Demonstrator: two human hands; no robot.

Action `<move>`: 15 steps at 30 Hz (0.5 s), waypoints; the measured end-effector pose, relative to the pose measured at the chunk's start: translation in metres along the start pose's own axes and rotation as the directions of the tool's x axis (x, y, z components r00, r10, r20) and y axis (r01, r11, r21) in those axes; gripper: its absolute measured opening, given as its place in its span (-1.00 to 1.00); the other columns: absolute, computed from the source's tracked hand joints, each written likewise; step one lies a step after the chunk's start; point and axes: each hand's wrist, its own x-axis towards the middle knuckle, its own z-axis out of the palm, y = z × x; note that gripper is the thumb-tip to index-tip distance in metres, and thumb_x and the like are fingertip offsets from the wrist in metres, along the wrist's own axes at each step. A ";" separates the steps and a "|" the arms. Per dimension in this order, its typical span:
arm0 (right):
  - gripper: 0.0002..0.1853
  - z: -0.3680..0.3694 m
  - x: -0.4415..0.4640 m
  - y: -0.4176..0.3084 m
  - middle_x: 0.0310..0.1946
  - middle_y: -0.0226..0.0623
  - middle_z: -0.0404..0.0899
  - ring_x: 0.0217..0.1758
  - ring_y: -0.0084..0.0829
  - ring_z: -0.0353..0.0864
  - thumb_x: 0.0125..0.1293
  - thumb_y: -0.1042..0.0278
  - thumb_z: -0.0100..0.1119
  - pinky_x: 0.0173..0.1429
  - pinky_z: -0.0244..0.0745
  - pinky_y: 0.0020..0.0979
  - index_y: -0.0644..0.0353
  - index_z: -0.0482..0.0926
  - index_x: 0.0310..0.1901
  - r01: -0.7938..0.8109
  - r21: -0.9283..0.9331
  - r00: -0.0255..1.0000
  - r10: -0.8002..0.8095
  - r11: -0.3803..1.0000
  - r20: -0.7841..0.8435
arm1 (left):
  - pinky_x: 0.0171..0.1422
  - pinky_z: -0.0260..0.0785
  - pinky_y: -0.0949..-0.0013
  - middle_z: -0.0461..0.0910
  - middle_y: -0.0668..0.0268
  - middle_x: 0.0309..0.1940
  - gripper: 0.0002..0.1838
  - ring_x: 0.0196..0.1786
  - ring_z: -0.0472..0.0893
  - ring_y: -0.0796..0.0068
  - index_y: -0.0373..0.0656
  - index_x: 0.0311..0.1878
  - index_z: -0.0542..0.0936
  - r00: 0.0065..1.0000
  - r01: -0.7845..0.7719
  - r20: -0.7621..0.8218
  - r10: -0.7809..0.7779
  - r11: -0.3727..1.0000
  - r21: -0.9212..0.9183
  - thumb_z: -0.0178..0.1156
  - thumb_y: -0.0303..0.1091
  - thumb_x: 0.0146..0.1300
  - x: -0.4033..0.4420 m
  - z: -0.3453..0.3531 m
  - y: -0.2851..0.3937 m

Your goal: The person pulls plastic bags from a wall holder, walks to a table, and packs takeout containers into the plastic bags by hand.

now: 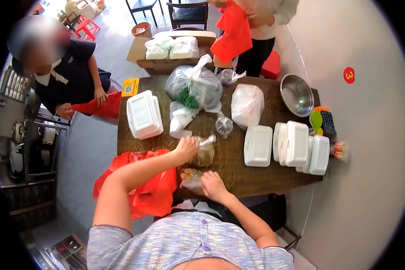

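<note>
My left hand (186, 150) is closed at the edge of a clear knotted bag (205, 155) with yellowish contents, on the dark wooden table (229, 180). Nearer to my body, my right hand (213, 185) has its fingers curled on a second clear bag (191, 180) with reddish-brown food. A red plastic bag (153, 191) lies spread over the table's front left edge, under my left forearm. Just beyond my left hand is a crumpled white bag (181, 119), and a small clear bag (223, 125) sits to its right.
White foam boxes stand at the left (144, 114) and right (297, 144). Farther back are a large clear bag (194, 87), a white bag (247, 105), a steel bowl (297, 95) and a cardboard box (164, 66). Two people hold red bags, at the left (76, 76) and back (261, 27).
</note>
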 end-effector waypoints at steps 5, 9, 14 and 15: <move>-0.81 -0.073 0.002 0.028 -0.48 -0.13 0.43 -0.35 -0.12 0.42 0.16 0.28 0.05 -0.24 0.28 -0.19 0.22 0.37 -0.45 -0.266 0.358 0.951 0.182 0.895 0.252 | -0.29 0.33 0.33 0.41 0.24 -0.32 -0.26 -0.26 0.46 0.33 -0.16 0.21 0.24 0.998 0.040 -0.046 -0.048 0.983 -0.177 0.22 -0.14 -0.08 -0.017 -0.037 -0.001; -0.76 -0.190 0.073 0.033 -0.58 -0.20 0.42 -0.54 -0.42 0.40 0.25 0.22 0.07 -0.43 0.31 -0.39 0.25 0.42 -0.38 -0.477 0.497 0.879 0.379 0.725 0.290 | -0.27 0.40 0.27 0.48 0.19 -0.29 -0.67 -0.21 0.54 0.27 -0.21 -0.03 0.37 0.985 0.079 0.171 -0.016 0.926 -0.369 -0.01 -0.35 0.11 0.000 -0.012 0.013; -0.86 -0.276 0.235 0.065 -0.48 -0.56 0.40 -0.39 -0.72 0.35 0.25 0.35 0.05 -0.31 0.29 -0.62 0.20 0.46 -0.43 -0.174 0.574 0.947 0.295 0.800 -0.124 | -0.42 0.41 0.22 0.53 0.17 -0.46 -0.85 -0.41 0.58 0.21 -0.20 -0.35 0.41 0.989 -0.033 0.092 0.119 0.767 -0.641 0.06 -0.36 0.01 0.005 -0.038 -0.006; -0.83 -0.283 0.274 0.077 -0.51 -0.57 0.39 -0.42 -0.75 0.34 0.26 0.32 0.04 -0.33 0.27 -0.65 0.20 0.47 -0.42 -0.161 0.560 0.938 0.302 0.813 -0.169 | -0.42 0.41 0.20 0.52 0.18 -0.47 -0.84 -0.40 0.57 0.19 -0.19 -0.34 0.40 0.991 -0.086 0.021 0.134 0.739 -0.668 0.08 -0.34 0.02 0.004 -0.045 -0.014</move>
